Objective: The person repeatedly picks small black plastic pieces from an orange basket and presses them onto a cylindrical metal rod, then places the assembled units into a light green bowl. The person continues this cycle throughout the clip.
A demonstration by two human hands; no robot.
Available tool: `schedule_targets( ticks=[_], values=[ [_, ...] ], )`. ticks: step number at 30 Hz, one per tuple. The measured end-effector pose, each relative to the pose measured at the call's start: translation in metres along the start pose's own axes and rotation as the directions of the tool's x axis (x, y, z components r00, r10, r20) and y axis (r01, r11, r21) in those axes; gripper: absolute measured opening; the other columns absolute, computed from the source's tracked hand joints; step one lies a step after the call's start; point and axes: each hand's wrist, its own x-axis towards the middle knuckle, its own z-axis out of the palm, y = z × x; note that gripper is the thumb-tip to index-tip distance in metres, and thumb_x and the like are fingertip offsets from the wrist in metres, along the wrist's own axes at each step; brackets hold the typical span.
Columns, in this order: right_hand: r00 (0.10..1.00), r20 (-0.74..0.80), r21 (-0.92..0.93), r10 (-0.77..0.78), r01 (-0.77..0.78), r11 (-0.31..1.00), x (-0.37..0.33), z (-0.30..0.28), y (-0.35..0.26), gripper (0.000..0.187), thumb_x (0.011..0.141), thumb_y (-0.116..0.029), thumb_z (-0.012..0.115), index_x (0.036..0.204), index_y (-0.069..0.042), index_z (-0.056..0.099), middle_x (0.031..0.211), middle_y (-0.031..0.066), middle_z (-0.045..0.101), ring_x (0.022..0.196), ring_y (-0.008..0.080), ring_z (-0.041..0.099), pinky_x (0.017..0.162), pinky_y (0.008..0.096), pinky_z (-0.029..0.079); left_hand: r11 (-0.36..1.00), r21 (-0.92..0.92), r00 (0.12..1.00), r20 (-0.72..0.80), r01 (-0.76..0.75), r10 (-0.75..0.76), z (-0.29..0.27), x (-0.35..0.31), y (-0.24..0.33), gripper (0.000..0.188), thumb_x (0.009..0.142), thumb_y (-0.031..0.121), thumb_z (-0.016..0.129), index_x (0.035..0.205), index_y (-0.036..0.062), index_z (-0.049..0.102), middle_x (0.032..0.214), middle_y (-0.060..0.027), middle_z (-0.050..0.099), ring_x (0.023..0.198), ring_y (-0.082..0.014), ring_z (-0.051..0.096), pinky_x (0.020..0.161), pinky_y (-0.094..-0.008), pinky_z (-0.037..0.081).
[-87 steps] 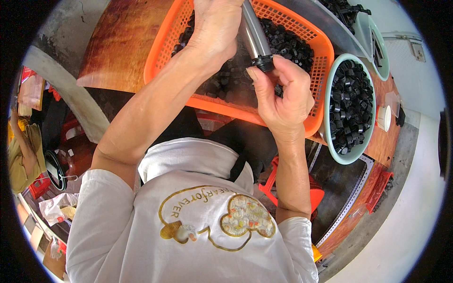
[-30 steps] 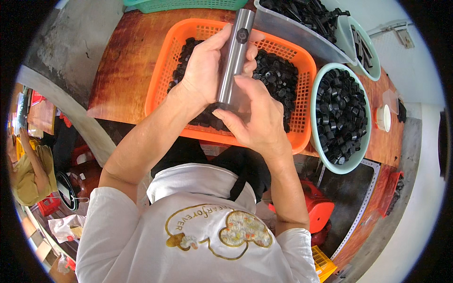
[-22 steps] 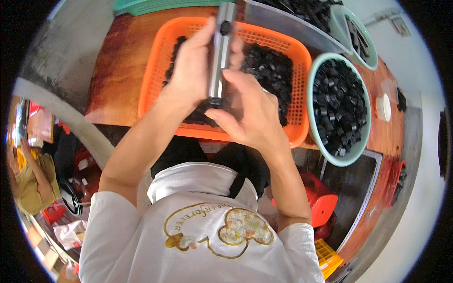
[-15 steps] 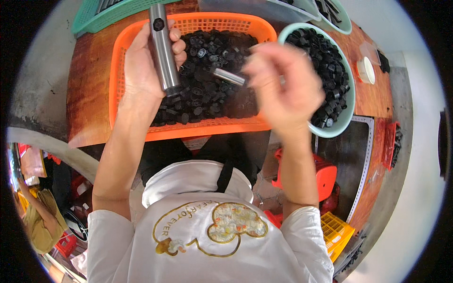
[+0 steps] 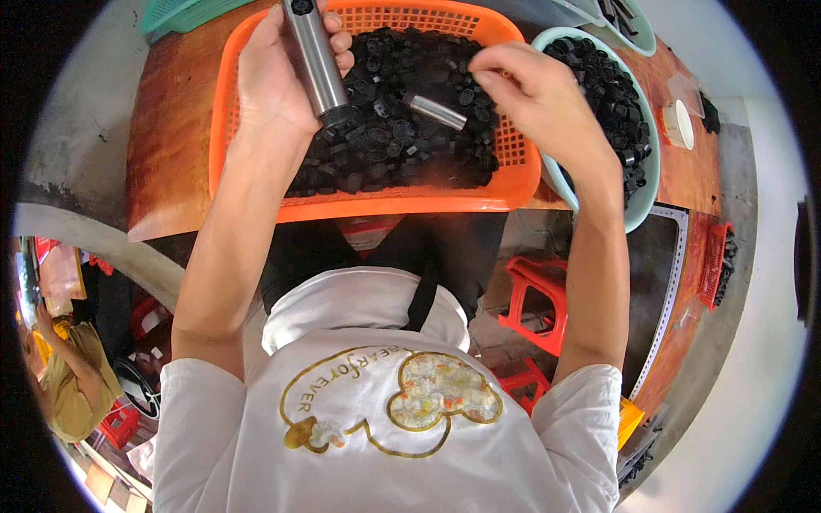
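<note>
My left hand [image 5: 278, 81] is closed around a long grey metal cylinder [image 5: 312, 56], held upright with its lower end on a heap of small black plastic parts [image 5: 402, 154]. The parts fill an orange mesh basket [image 5: 385, 205] on a wooden table [image 5: 171, 128]. A shorter metal tube [image 5: 434, 111] lies loose on the heap. My right hand [image 5: 539, 103] hovers just right of that tube with fingers bent and apart, and nothing shows in them. A teal bowl [image 5: 646, 179] of more black parts stands to the right.
A green basket [image 5: 184, 13] sits at the table's far left corner and a small white cup [image 5: 680, 124] beyond the bowl. Red stools [image 5: 534, 295] stand under the table. A small red basket [image 5: 714, 265] is at right. Another person [image 5: 68, 376] is at lower left.
My hands have separated. The right hand pulled the short tube away from the cylinder and it now lies on the heap. The left hand stood the cylinder on the parts.
</note>
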Motion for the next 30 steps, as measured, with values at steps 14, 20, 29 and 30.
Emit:
schedule_targets(
  ticks=[14,20,29,30],
  values=[
    [0.952,0.236,-0.427,0.195,-0.079,0.901,0.056,0.070,0.000,0.020,0.088,-0.024,0.068,0.097,-0.006,0.066,0.100,0.0131,0.068,0.103,0.0331,0.065,0.085,0.0479,0.051,0.998,-0.045,0.987,-0.154,0.049,-0.055,0.012,-0.004,-0.001,0.033,0.103,0.039,0.046,0.095,0.0099,0.059,0.075,-0.0048,0.062,0.060,-0.0201,0.060,0.052,-0.0303,0.051],
    [0.973,0.132,-0.271,0.188,-0.147,0.951,0.055,0.065,0.010,0.018,0.089,-0.017,0.065,0.102,-0.005,0.067,0.093,0.0128,0.069,0.089,0.0290,0.068,0.077,0.0418,0.053,0.992,-0.063,0.983,-0.139,0.111,-0.119,0.018,-0.006,-0.003,0.031,0.103,0.039,0.047,0.096,0.0109,0.059,0.074,-0.0059,0.063,0.060,-0.0206,0.060,0.051,-0.0304,0.050],
    [0.954,0.001,0.896,0.300,-0.134,0.423,0.060,0.040,-0.018,0.009,0.092,-0.002,0.068,0.101,0.000,0.068,0.080,0.0007,0.066,0.064,0.0061,0.060,0.056,0.0182,0.047,0.960,0.020,0.943,-0.194,0.280,-0.271,0.030,-0.009,-0.007,0.035,0.103,0.043,0.048,0.096,0.0115,0.062,0.071,-0.0063,0.064,0.058,-0.0182,0.060,0.050,-0.0281,0.049],
    [0.961,-0.009,0.904,0.277,-0.110,0.413,0.062,0.041,-0.021,0.009,0.093,-0.002,0.068,0.101,0.000,0.068,0.081,0.0012,0.066,0.065,0.0064,0.060,0.057,0.0186,0.048,0.961,0.031,0.948,-0.176,0.275,-0.266,0.031,-0.009,-0.008,0.036,0.103,0.043,0.048,0.097,0.0113,0.063,0.071,-0.0060,0.064,0.058,-0.0177,0.060,0.050,-0.0278,0.049]
  ],
)
